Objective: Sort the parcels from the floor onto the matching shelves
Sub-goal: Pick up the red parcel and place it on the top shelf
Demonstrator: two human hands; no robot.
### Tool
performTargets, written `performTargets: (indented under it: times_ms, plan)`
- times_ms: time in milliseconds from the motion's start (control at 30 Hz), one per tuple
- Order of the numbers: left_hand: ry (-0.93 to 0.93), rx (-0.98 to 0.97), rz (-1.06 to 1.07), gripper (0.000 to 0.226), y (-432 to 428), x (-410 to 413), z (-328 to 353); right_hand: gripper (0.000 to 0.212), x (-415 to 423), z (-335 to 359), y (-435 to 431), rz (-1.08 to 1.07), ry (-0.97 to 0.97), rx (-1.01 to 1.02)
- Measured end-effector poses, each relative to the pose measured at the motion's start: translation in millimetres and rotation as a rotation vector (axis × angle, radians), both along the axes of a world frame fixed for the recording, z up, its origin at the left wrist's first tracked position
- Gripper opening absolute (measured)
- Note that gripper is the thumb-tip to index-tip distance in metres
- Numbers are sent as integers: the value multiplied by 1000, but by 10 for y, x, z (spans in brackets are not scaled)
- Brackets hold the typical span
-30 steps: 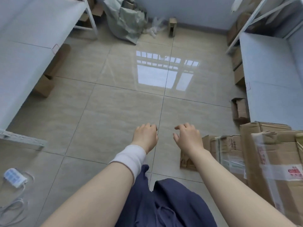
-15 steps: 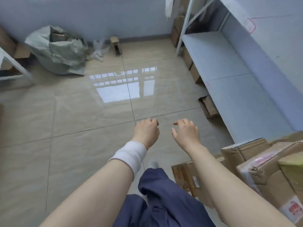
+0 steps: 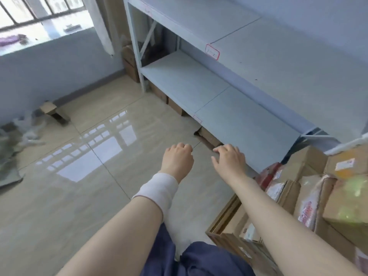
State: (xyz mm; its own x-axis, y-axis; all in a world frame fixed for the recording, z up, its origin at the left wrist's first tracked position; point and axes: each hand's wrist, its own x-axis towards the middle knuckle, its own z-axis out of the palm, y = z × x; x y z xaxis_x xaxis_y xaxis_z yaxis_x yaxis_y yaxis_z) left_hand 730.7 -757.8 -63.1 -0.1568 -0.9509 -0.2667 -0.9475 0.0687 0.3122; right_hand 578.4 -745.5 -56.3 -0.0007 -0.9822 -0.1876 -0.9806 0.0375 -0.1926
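Observation:
Both my arms reach forward over the tiled floor. My left hand [image 3: 177, 159], with a white wrap on its wrist, hangs with loosely curled fingers and holds nothing. My right hand [image 3: 229, 159] is beside it, fingers relaxed and empty, just in front of the low shelf board [image 3: 199, 84] of the grey rack. Cardboard parcels [image 3: 310, 192] with labels and tape are piled on the floor at my right, under my right forearm. The upper shelf [image 3: 278, 62] carries a red-outlined label [image 3: 212, 51].
More boxes [image 3: 207, 136] sit on the floor under the low shelf. A small open box [image 3: 52, 111] and crumpled plastic wrap [image 3: 27, 130] lie by the far wall at left. My blue trouser legs [image 3: 197, 259] are at the bottom. Shiny floor tiles [image 3: 79, 186] spread to the left.
My view has swung right and up, bringing the right-hand rack and the parcel pile closer. Both hands stay out in front, empty, in about the same pose.

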Motion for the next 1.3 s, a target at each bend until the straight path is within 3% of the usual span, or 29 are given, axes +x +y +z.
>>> performTargets:
  times_ms: [367,633,900,1067,1300]
  plan:
    - [17,-143,-658,32,-1148,-866,379,34,-327,463,-125,-556,73,-189]
    - [163,-259,-1026,36,-961,-2113,927,17,-969,886,384,-935,223,-467]
    - [375,-310,-1303,32,-403,-3110,1449,25,-1423,1252,959,-1186,278,-794]
    - [530,-124,-1387,33,-105,-3591,1647,31,-1617,1303,1314,-1502,167,-893]
    - [607,186,-1430,37,47,-4346,1678,34,-1913,1240,1382,-1944,-290,-1108]
